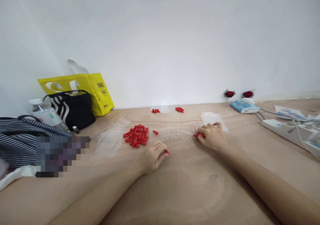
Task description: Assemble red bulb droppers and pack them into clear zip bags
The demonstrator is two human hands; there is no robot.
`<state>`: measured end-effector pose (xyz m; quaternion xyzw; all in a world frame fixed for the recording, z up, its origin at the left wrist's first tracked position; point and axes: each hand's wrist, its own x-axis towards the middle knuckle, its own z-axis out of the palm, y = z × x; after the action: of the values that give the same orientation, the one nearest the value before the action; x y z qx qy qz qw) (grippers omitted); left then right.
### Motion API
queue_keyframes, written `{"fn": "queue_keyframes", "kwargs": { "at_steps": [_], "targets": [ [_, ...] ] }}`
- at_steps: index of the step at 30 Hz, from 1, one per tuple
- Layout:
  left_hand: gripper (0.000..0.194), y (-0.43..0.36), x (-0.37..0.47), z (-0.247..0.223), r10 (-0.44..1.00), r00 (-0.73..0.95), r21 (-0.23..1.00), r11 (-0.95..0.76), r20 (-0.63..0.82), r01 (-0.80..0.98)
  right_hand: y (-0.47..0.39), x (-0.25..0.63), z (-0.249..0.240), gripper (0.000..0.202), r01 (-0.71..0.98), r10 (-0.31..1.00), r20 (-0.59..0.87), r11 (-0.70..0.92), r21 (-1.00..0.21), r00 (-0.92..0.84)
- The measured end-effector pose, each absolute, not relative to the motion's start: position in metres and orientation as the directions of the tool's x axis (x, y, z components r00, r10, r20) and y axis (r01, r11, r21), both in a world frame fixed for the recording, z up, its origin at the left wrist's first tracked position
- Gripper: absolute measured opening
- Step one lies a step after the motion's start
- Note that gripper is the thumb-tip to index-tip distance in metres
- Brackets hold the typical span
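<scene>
Between the thumb and fingers of my left hand (153, 155) is a red rubber bulb (166, 151), mostly hidden. My right hand (211, 135) grips a dropper (193, 135): a thin clear tube pointing left with a red bulb at its end, under my fingers. Beneath it lies a long row of clear dropper tubes (170, 134), side by side on the table. One loose red bulb (155, 132) rests at the left end of this row. Left of the row is a heap of red bulbs (136, 135).
Clear plastic bags (110, 141) lie left of the heap. Behind the row are bagged droppers (166, 109) with red bulbs. A white bag (212, 118), tissue pack (245, 106) and power strip (282, 128) sit right; a yellow bag (102, 98), black bag (77, 110) and bottle (48, 115) stand left.
</scene>
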<state>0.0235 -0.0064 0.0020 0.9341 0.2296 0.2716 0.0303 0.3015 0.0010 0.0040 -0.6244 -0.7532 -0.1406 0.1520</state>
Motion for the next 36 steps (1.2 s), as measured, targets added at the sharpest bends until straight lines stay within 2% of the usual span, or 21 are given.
{"fn": "queue_keyframes", "kwargs": {
  "at_steps": [6, 8, 11, 14, 18, 21, 24, 26, 28, 31, 33, 36],
  "targets": [
    [0.011, -0.003, 0.021, -0.001, 0.464, 0.757, 0.204, -0.885, 0.46, 0.419, 0.0, 0.306, 0.006, 0.019, 0.992, 0.895, 0.431, 0.127, 0.0, -0.115],
    [0.011, -0.003, 0.021, -0.001, 0.477, 0.759, 0.212, -0.879, 0.443, 0.428, -0.002, 0.307, 0.008, 0.018, 0.978, 0.879, 0.445, 0.207, -0.033, -0.171],
    [0.01, -0.004, 0.02, -0.001, 0.497, 0.755, 0.216, -0.867, 0.427, 0.448, -0.008, 0.306, 0.008, 0.017, 0.888, 0.823, 0.426, 0.451, -0.09, -0.375],
    [0.01, -0.004, 0.02, 0.0, 0.504, 0.755, 0.219, -0.863, 0.418, 0.455, -0.016, 0.304, 0.001, 0.025, 0.79, 0.725, 0.456, 0.608, -0.072, -0.517],
    [0.009, -0.004, 0.02, 0.001, 0.512, 0.754, 0.21, -0.859, 0.411, 0.468, -0.021, 0.303, -0.011, 0.036, 0.79, 0.669, 0.537, 0.613, -0.008, -0.514],
    [0.009, -0.004, 0.021, 0.001, 0.519, 0.751, 0.216, -0.854, 0.408, 0.473, -0.02, 0.303, -0.008, 0.037, 0.804, 0.698, 0.518, 0.593, -0.033, -0.494],
    [0.009, -0.003, 0.021, 0.001, 0.527, 0.746, 0.229, -0.85, 0.408, 0.475, -0.021, 0.305, 0.006, 0.039, 0.77, 0.77, 0.397, 0.605, -0.203, -0.5],
    [0.009, -0.003, 0.021, 0.001, 0.534, 0.741, 0.244, -0.846, 0.407, 0.475, -0.025, 0.307, 0.015, 0.035, 0.693, 0.787, 0.219, 0.614, -0.379, -0.577],
    [0.009, -0.004, 0.02, 0.0, 0.537, 0.738, 0.26, -0.844, 0.41, 0.469, -0.029, 0.31, 0.022, 0.035, 0.657, 0.769, 0.02, 0.559, -0.505, -0.639],
    [0.011, -0.004, 0.02, -0.002, 0.53, 0.739, 0.29, -0.847, 0.415, 0.445, -0.034, 0.313, 0.026, 0.033, 0.719, 0.763, -0.214, 0.418, -0.555, -0.61],
    [0.013, -0.004, 0.02, -0.003, 0.522, 0.739, 0.301, -0.852, 0.426, 0.429, -0.034, 0.317, 0.028, 0.024, 0.729, 0.759, -0.272, 0.36, -0.582, -0.592],
    [0.016, -0.004, 0.02, -0.004, 0.492, 0.741, 0.275, -0.87, 0.457, 0.408, -0.029, 0.324, 0.03, 0.02, 0.695, 0.784, -0.232, 0.319, -0.645, -0.576]
  ]
}}
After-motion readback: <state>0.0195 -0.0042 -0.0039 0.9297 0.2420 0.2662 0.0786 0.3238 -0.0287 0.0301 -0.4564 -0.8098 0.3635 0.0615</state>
